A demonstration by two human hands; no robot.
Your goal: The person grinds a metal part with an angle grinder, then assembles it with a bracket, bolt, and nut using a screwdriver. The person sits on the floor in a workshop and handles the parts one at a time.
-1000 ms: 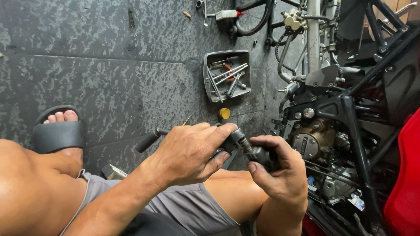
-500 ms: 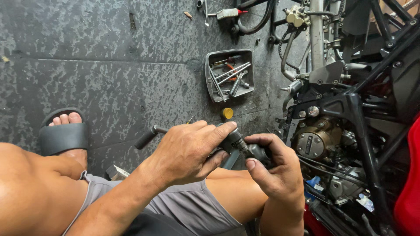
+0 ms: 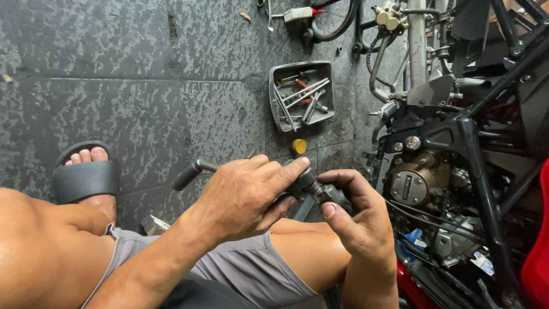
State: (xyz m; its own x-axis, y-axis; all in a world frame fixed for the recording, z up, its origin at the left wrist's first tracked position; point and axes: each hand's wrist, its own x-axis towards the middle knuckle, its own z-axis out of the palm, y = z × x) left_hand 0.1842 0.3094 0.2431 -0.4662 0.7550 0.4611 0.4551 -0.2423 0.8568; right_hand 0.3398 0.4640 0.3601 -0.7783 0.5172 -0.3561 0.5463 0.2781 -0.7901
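**Fitting a socket to the wrench, not yet at the engine**

Gripping a long-handled wrench (image 3: 197,170) at its head, the left hand (image 3: 246,194) is clenched around it above the person's lap. The right hand (image 3: 357,220) pinches a dark socket piece (image 3: 320,191) against that head; whether it is fully seated is hard to tell. Tool and engine (image 3: 414,183) are apart. More tools lie in the grey tray (image 3: 273,94) on the floor.

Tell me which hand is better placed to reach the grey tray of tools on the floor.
Probably the left. The left hand grips the ratchet handle on the side nearer the grey tray, while the right hand pinches the socket end beside the motorcycle engine.
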